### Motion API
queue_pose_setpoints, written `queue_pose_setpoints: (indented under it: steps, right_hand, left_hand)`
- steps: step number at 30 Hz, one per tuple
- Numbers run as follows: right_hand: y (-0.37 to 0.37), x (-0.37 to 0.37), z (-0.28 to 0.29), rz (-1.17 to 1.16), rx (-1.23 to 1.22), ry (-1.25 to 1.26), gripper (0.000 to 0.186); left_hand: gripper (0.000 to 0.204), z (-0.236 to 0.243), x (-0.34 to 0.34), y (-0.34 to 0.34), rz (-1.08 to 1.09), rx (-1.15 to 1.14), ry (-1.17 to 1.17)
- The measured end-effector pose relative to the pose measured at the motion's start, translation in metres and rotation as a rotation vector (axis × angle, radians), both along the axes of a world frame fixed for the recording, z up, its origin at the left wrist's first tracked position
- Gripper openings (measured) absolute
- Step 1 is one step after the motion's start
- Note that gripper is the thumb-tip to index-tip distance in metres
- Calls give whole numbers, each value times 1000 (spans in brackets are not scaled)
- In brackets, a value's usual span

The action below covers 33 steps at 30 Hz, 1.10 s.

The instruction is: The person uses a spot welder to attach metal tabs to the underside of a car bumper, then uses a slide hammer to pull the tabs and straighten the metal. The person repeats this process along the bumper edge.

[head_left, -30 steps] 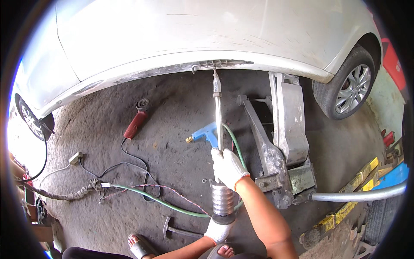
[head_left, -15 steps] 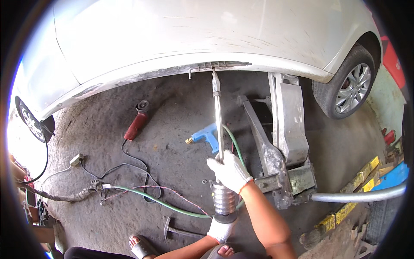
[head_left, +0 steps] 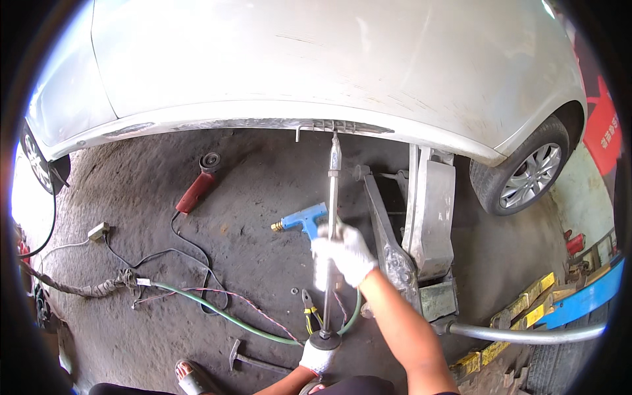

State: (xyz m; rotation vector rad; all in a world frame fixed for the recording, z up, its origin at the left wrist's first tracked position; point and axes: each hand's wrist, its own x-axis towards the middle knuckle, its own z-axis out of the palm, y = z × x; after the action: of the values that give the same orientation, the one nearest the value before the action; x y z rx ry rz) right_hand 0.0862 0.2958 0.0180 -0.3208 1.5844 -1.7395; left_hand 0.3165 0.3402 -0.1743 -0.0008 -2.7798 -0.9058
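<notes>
A slide hammer (head_left: 332,191) runs from me to the white car's sill. Its tip meets a row of metal tabs (head_left: 334,125) along a scraped, bare-metal strip, with a bent rod (head_left: 298,133) threaded through them. In a white glove, my right hand (head_left: 349,253) is closed around the sliding weight, which is blurred partway up the shaft. My left hand (head_left: 318,357), also gloved, grips the end handle below the black stop; its fingers are partly hidden. Beside the shaft lie yellow-and-black pliers (head_left: 311,315) and a blue gun-shaped tool (head_left: 303,219) with a brass tip.
On the floor are a red angle grinder (head_left: 197,191), a hammer (head_left: 257,363), a green hose (head_left: 224,318) and cables. A metal floor jack (head_left: 431,217) stands under the sill at right, its long handle (head_left: 526,334) reaching rightward. Yellow bars (head_left: 513,322) lie beyond.
My right hand and the sliding weight have moved up the shaft, away from my left hand. The pliers have come into sight. The view has shifted, so the car sits lower in the picture.
</notes>
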Motion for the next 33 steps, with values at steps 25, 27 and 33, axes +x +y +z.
queue_pose_setpoints:
  steps: [25, 27, 33]
  right_hand:
    - [14, 36, -32, -34, 35, -57, 29]
    - [-7, -6, 4, 21, -35, -91, 15]
    - [34, 71, -79, 76, -57, -37, 15]
  left_hand:
    - [17, -12, 9, -7, 46, -26, 1]
    - [17, 0, 3, -10, 41, -79, -67]
    - [22, -19, 12, -16, 99, 44, -90]
